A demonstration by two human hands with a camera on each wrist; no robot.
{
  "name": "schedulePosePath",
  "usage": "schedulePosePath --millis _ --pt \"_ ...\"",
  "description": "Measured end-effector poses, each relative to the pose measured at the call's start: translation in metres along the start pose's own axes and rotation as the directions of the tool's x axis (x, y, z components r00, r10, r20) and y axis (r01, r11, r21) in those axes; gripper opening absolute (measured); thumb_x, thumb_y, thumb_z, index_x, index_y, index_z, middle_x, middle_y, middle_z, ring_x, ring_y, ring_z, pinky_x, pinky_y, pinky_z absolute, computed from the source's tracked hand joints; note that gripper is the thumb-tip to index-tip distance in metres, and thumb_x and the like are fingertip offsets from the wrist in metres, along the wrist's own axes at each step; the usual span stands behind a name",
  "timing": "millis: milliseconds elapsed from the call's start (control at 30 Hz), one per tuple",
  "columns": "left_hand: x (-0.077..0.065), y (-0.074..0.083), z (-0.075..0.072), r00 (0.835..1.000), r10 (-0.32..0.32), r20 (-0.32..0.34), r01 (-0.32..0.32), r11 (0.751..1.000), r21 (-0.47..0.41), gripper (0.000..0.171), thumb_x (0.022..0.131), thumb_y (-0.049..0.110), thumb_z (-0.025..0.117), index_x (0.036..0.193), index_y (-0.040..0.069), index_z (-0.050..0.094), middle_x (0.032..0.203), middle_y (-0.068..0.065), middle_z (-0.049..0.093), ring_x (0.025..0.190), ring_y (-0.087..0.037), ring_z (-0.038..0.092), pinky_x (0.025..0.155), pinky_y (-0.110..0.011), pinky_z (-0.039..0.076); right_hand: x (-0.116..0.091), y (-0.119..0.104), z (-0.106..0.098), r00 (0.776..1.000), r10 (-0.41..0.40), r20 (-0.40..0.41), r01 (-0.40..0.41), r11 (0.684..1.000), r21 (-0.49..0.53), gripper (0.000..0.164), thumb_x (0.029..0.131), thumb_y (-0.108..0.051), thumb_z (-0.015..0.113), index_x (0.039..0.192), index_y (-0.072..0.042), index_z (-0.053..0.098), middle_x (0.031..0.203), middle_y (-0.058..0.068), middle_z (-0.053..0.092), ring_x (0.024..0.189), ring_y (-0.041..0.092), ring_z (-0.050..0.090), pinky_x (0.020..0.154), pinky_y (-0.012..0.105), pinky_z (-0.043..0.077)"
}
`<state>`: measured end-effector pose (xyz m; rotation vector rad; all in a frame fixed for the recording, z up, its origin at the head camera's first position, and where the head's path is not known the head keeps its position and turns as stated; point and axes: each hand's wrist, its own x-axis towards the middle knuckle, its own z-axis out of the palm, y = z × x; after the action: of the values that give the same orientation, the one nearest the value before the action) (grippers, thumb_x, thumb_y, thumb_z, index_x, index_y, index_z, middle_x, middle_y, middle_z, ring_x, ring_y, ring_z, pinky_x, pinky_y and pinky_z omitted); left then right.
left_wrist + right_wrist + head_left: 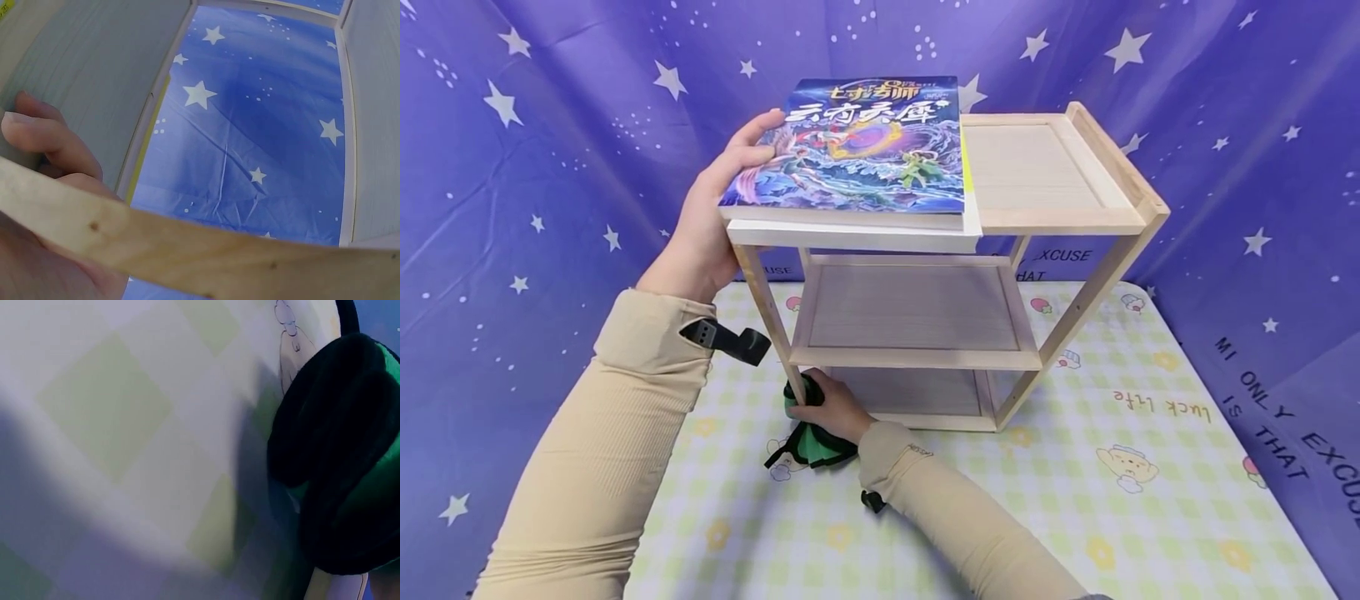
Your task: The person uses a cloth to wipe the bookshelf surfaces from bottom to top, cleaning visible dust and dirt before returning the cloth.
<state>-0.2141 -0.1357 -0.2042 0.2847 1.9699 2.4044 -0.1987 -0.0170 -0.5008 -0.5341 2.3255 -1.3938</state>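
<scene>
Two digits of the left hand (711, 200) lie on the left edge of a blue book (865, 171); others curl beneath the left end of a wooden rack (1037, 171), seen in the left wrist view against the panel's underside. Left hand: clasping the rack's end together with the book edge. Book: to the right of this hand, flat on the left part of the top shelf, above a white slab (853, 240); title side up, lettering along the far edge, long axis left to right.

Rack: upright on the bench (977, 508), three tiers, long axis left to right, raised end rail at far right. Front left leg slants down toward the right hand in the head view.

Green cloth (820, 446): at the foot of that leg, touching it, black-edged. Upper part is bunched at the leg within the fingers; lower part spreads below the hand onto the bench. Long axis slants from the leg down and right, toward the wearer; a black strip at its lower left points left and toward the wearer. Right wrist view: thick black folds beside the leg.

Right hand (835, 408): right of the leg, fingers pointing left, gripping the cloth; exact finger contact partly hidden.
</scene>
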Motion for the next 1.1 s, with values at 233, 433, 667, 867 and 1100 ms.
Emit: schedulePosePath --millis 233,433,667,867,1100 --pt "0.000 -0.001 0.000 1.000 0.001 0.001 -0.001 1.000 0.002 0.048 0.098 0.028 0.048 0.145 0.037 0.047 0.157 0.002 0.030 0.128 -0.019 0.051 0.094 -0.021 0.044 0.000 0.002 0.001 1.000 0.015 0.013 -0.016 0.999 0.030 0.065 0.082 -0.040 0.080 0.136 -0.018 0.050 0.119 0.005 0.063 0.113 0.019 0.056 0.102 0.039 0.043" --pt "0.000 -0.002 0.000 1.000 0.008 -0.004 -0.008 1.000 0.005 0.048 0.097 0.028 0.048 0.145 0.036 0.047 0.157 0.003 0.029 0.131 -0.019 0.048 0.096 -0.022 0.042 -0.002 0.002 -0.004 0.997 0.029 0.078 -0.035 0.997 0.071 0.075 0.075 -0.037 0.087 0.138 -0.023 0.048 0.128 0.000 0.059 0.122 0.017 0.053 0.108 0.038 0.039" --pt "0.001 -0.001 0.001 1.000 0.020 -0.007 -0.020 1.000 0.010 0.049 0.097 0.027 0.048 0.145 0.035 0.047 0.157 0.004 0.030 0.135 -0.018 0.044 0.102 -0.023 0.038 -0.006 0.001 -0.015 0.979 0.010 0.205 -0.035 0.993 0.115 0.099 0.076 -0.019 0.080 0.156 -0.022 0.022 0.152 0.007 0.038 0.136 0.020 0.039 0.113 0.039 0.032" --pt "0.001 -0.002 0.001 1.000 0.022 -0.012 -0.022 1.000 0.005 0.048 0.097 0.027 0.048 0.144 0.034 0.048 0.157 0.004 0.030 0.136 -0.018 0.043 0.103 -0.025 0.037 -0.010 0.000 -0.026 0.942 -0.012 0.336 -0.045 0.986 0.163 0.112 0.074 -0.012 0.079 0.159 -0.018 0.006 0.162 0.008 0.017 0.144 0.020 0.025 0.117 0.037 0.025" --pt "-0.001 -0.001 0.002 1.000 0.021 -0.011 -0.021 1.000 -0.009 0.048 0.097 0.027 0.047 0.144 0.034 0.048 0.157 0.004 0.031 0.136 -0.019 0.043 0.101 -0.024 0.038 -0.012 0.000 -0.031 0.920 -0.002 0.391 -0.044 0.993 0.109 0.129 0.070 -0.006 0.088 0.159 -0.017 -0.005 0.166 0.008 0.001 0.151 0.020 0.013 0.120 0.040 0.021"
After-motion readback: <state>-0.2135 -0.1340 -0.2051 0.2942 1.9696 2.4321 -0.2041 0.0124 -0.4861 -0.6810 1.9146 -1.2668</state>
